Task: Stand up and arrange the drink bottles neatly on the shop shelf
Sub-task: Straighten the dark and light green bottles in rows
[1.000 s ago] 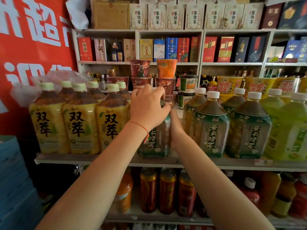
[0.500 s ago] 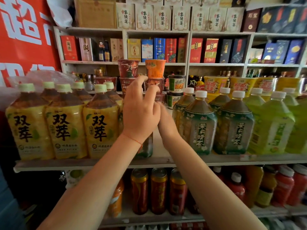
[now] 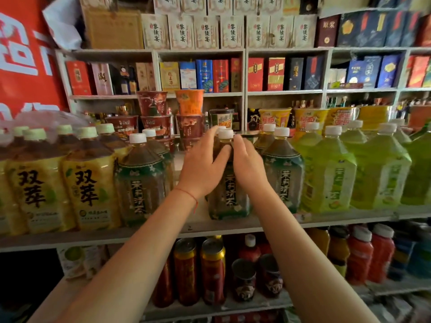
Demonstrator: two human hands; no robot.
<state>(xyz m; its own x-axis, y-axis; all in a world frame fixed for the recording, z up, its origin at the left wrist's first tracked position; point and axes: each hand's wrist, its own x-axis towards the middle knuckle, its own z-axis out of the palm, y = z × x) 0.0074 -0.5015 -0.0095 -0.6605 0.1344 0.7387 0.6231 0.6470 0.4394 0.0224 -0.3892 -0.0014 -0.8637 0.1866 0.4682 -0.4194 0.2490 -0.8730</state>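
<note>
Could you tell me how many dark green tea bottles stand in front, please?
3: left bottle, middle bottle between left hand and right hand, right bottle; more stand behind.

Both arms reach forward, left hand (image 3: 203, 169) and right hand (image 3: 249, 165) side by side, fingers (image 3: 221, 155) loosely extended.
</note>
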